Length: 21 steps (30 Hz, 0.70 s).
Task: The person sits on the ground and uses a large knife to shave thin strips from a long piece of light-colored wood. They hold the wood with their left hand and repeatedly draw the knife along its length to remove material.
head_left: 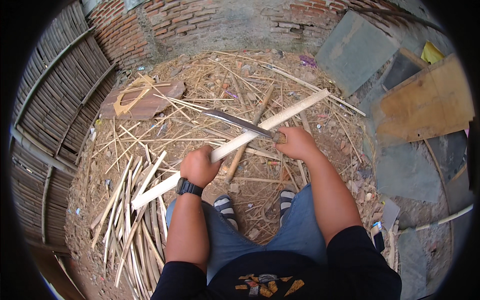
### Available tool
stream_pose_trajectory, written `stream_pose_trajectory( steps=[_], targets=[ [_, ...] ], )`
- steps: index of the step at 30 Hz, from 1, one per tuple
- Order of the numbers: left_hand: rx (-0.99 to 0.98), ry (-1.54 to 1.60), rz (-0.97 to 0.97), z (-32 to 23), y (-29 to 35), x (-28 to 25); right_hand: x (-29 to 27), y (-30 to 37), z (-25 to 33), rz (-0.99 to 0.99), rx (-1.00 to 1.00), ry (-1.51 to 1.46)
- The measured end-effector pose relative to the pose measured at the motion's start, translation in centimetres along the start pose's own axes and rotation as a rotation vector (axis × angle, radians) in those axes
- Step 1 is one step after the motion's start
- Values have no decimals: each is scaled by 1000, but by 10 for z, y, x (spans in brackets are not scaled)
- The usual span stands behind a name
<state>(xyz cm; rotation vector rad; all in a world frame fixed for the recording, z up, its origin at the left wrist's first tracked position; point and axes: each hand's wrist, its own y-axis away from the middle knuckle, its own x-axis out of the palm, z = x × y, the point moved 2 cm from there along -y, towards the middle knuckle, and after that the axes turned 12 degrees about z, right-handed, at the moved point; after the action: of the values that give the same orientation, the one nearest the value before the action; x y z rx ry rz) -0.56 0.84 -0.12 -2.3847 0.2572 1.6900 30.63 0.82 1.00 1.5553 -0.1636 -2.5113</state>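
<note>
A long pale bamboo strip [295, 108] runs slantwise before me, from the lower left up to the right. My left hand [199, 166], with a dark watch on its wrist, is closed around the strip's lower part. In my right hand [298, 143] is the wooden handle of a machete [235, 120]. Its long dark blade points left and crosses over the strip at the middle. Fingers of the right hand are wrapped round the handle, just below the strip.
Split bamboo strips [132, 225] lie heaped at my left. A bamboo pole [250, 132] and scattered slivers cover the ground ahead. A rusty sheet [145, 100] lies at far left. Grey panels [356, 50] and a brown board [425, 102] lean at right. A brick wall [210, 25] closes the back.
</note>
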Motion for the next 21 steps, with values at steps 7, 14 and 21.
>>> stream_pose_trajectory(
  steps=[7,14,21],
  targets=[
    [-5,0,18,-8,-1,0,6,-7,-15,-32,-21,-64],
    [26,-12,21,-3,-1,3,1,-3,-4,33,-21,-52],
    [14,-15,51,-4,-2,2,8,-6,-11,31,-39,-39]
  ],
)
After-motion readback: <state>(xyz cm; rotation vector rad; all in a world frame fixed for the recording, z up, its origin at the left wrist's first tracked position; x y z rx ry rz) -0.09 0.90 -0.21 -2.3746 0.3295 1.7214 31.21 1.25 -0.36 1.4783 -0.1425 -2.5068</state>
